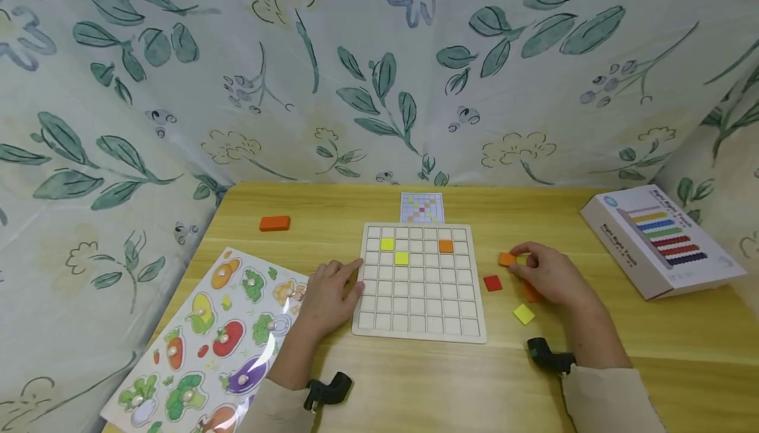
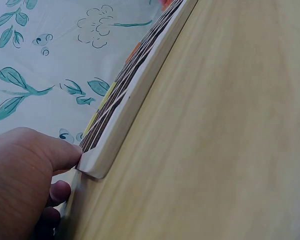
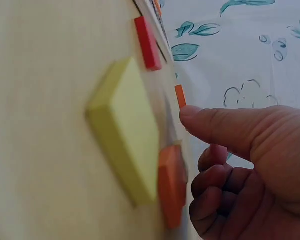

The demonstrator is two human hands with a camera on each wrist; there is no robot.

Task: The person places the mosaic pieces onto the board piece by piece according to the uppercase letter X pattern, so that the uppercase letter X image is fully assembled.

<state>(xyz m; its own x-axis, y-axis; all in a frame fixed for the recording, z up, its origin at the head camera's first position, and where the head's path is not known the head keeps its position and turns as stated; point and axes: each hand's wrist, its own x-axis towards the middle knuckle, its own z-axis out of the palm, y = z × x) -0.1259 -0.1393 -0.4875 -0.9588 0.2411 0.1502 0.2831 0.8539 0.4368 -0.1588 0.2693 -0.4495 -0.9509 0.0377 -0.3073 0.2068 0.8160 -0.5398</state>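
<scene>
A pale wooden grid board (image 1: 418,337) lies flat, with two yellow tiles (image 1: 387,244) and an orange tile (image 1: 446,246) in its squares. My left hand (image 1: 329,298) touches the board's left edge with index finger and thumb; the left wrist view has the thumb at the corner. To the right of the board, my right hand (image 1: 548,275) pinches a loose orange tile (image 1: 506,259) between thumb and index finger. Beneath that hand lies another orange tile (image 3: 172,185), partly covered in the head view. Close by are a red tile (image 1: 493,283) and a yellow tile (image 3: 125,130).
A small pattern card (image 1: 422,207) sits behind the board. Off to the left are a stretched orange-red block (image 1: 275,223) and a vegetable picture board (image 1: 201,360), partly under the left forearm. A white box (image 1: 664,242) stands at the right, and patterned cloth (image 1: 367,90) hangs behind the table.
</scene>
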